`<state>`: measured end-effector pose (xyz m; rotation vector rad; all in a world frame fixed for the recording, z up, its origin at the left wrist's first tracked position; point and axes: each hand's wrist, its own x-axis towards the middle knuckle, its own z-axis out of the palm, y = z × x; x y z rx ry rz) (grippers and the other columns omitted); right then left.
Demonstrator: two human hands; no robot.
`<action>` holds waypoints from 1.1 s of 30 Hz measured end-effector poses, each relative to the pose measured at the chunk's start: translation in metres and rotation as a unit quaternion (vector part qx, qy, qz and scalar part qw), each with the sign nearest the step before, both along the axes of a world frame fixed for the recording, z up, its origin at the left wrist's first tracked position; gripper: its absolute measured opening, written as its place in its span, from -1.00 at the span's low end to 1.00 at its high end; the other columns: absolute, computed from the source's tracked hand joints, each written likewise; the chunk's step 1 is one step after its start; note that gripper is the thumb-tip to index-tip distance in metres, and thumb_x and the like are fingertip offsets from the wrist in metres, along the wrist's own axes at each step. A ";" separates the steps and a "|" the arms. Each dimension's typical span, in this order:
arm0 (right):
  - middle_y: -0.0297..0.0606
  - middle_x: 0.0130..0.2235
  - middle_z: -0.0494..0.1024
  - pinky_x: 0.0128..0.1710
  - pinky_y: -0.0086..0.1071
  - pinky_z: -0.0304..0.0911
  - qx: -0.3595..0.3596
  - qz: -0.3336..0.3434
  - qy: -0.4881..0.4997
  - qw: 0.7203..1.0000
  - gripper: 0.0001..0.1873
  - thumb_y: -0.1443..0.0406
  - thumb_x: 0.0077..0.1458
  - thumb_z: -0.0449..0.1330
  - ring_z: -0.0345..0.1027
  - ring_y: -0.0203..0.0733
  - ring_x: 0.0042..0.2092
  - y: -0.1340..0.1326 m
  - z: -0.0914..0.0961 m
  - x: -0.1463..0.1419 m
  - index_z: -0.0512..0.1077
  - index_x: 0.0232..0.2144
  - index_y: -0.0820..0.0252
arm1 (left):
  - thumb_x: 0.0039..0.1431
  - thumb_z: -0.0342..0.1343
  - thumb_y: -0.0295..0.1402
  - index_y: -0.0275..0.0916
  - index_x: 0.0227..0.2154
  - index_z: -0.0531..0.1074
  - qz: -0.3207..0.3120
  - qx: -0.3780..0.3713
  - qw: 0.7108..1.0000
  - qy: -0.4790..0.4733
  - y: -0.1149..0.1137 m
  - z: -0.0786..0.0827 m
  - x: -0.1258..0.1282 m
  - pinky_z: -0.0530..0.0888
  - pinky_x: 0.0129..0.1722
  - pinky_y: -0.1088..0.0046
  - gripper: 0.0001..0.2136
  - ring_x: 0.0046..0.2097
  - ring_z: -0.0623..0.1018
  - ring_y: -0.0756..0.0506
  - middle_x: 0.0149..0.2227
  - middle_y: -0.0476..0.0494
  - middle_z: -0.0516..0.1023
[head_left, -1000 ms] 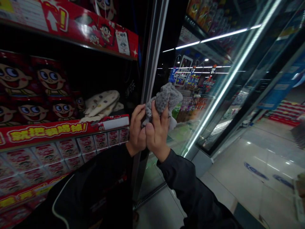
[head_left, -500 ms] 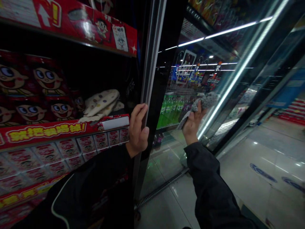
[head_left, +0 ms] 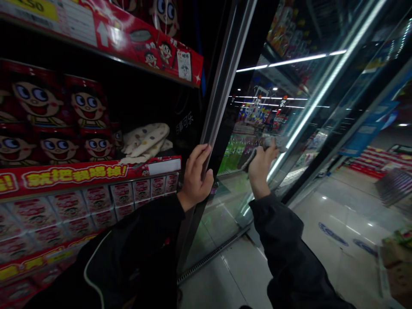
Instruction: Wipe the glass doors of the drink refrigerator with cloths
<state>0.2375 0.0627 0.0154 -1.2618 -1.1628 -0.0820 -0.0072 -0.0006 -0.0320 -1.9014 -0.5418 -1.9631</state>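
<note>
My left hand [head_left: 196, 178] rests against the metal edge of a glass door [head_left: 225, 81], its fingers stretched upward and its thumb apart. My right hand [head_left: 261, 169] is on the glass to the right, fingers over a grey patterned cloth [head_left: 273, 141] held against the pane. Part of the cloth hangs past the left side of that hand, blurred and dark. Behind the glass stand bottles with green contents [head_left: 233, 152], partly masked by reflections. A pale dotted cloth [head_left: 148, 139] lies crumpled on the shelf left of my left hand.
Red cartoon-faced packs [head_left: 37, 101] fill the shelf at left, above rows of small boxes [head_left: 93, 199]. A door track [head_left: 212, 257] crosses the tiled floor [head_left: 231, 274]. Brown cartons [head_left: 397, 266] stand at lower right, with red shelving [head_left: 363, 169] farther back.
The view has swung leftward and tilted, so the shelf and door sit farther right. My right hand still presses the grey cloth to the glass; my left hand stays at the door edge.
</note>
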 end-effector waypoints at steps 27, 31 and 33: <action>0.07 0.53 0.27 0.63 0.30 -0.17 0.126 0.012 -0.233 0.964 -0.28 0.03 0.44 -0.14 -0.03 0.11 0.63 0.025 -0.044 0.040 0.27 0.49 0.15 | 0.57 0.01 -0.22 -0.10 0.52 0.19 0.023 -0.009 1.000 -0.007 0.001 -0.002 0.002 0.58 0.36 -0.01 -0.46 0.42 0.51 -0.32 0.42 -0.34 0.43; 0.09 0.61 0.06 0.65 0.31 -0.31 0.087 -0.002 -0.148 0.985 -0.19 -0.01 0.42 -0.19 -0.37 0.08 0.69 0.030 -0.039 0.060 0.11 0.55 0.24 | 0.56 0.00 -0.27 -0.11 0.52 0.20 0.013 0.001 1.000 -0.009 0.001 -0.001 0.001 0.56 0.40 0.02 -0.47 0.43 0.50 -0.28 0.40 -0.34 0.44; 0.11 0.62 0.00 0.65 0.29 -0.35 0.063 -0.010 -0.093 0.994 -0.20 0.02 0.42 -0.17 -0.39 0.08 0.69 0.031 -0.035 0.061 0.08 0.55 0.27 | 0.56 0.00 -0.29 -0.12 0.52 0.20 0.010 0.005 1.000 -0.007 0.002 -0.001 0.001 0.54 0.42 0.03 -0.47 0.44 0.50 -0.27 0.41 -0.34 0.44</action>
